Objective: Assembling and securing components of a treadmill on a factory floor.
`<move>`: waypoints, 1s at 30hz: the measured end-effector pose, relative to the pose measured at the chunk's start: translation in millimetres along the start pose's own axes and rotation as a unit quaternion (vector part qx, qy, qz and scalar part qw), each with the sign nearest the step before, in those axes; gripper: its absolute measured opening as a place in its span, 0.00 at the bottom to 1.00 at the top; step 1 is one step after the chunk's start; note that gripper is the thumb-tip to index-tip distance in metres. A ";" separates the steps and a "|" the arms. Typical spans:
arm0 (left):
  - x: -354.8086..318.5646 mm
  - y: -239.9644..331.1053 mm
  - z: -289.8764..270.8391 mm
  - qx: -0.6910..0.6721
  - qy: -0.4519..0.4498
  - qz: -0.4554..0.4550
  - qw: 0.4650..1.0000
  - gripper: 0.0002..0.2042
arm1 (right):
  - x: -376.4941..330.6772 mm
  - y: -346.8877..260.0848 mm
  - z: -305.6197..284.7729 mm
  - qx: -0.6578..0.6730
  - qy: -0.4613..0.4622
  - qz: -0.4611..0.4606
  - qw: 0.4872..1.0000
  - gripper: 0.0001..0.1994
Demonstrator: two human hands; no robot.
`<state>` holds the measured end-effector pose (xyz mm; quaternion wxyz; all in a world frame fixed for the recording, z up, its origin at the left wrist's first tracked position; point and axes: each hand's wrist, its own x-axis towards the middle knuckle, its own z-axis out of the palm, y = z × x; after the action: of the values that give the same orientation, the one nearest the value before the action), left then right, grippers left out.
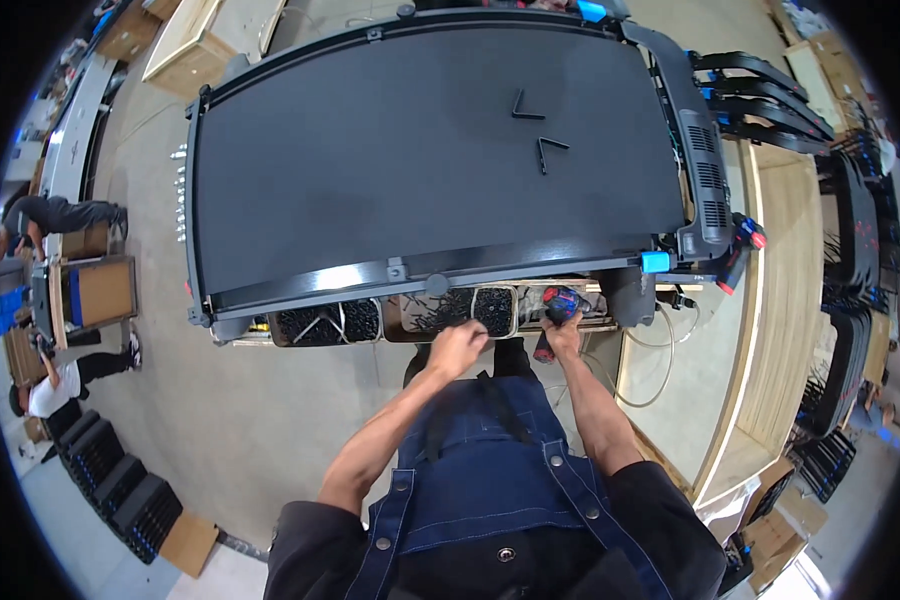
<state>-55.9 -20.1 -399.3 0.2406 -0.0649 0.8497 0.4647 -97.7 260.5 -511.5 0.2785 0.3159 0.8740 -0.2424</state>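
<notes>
The head view shows a person in blue overalls [470, 490] at the near long edge of a treadmill deck [420, 170]. The right hand [567, 335] is closed around the handle of a red-and-black cordless driver [560, 302]. The driver's body shows above the fingers, just outside the deck's near edge, left of its near right corner, while its red-trimmed base shows below and to the left of the hand. The left hand [458, 347] is apart from the driver, to its left, with the fingers curled in toward the thumb; whether anything is pinched between them I cannot tell. It is at the near side of the right-hand parts bin [517, 312], which holds small black screw-like pieces and sits partly under the deck's near edge. A left-hand parts bin [325, 346] with similar black pieces stands beside it, toward the deck's near left corner.

On the deck's black surface, toward the right end, lie two L-shaped hex keys, apart from each other: the upper hex key [516, 107] nearer the far edge, the lower hex key [542, 160] about midway between the long edges. A second cordless driver [740, 255] is just outside the deck's right end, close to the near right corner, which bears a blue patch [656, 262]. Silver fittings [181, 195] line the left end.
</notes>
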 end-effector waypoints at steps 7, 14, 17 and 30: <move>70.0 -18.8 94.3 0.306 0.029 -0.078 0.949 0.09 | 0.5 -8.9 -52.8 -0.026 -0.086 -0.102 0.991 0.55; 64.0 -50.0 105.1 0.273 0.062 -0.037 0.959 0.06 | -70.9 -0.4 -242.1 0.377 -0.533 -0.031 0.757 0.47; 59.0 -51.2 96.3 0.085 0.151 -0.050 0.984 0.10 | -68.3 -5.7 -265.0 0.121 -0.589 -0.166 0.782 0.32; 17.7 48.5 43.0 -0.615 0.186 -0.198 0.740 0.15 | -94.8 -73.1 -244.7 0.029 -0.372 -0.379 0.847 0.21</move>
<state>-72.6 44.3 -390.3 0.0718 -0.4509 0.3752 0.8067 -168.5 317.8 -254.8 0.4600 -0.1456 0.7490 -0.4540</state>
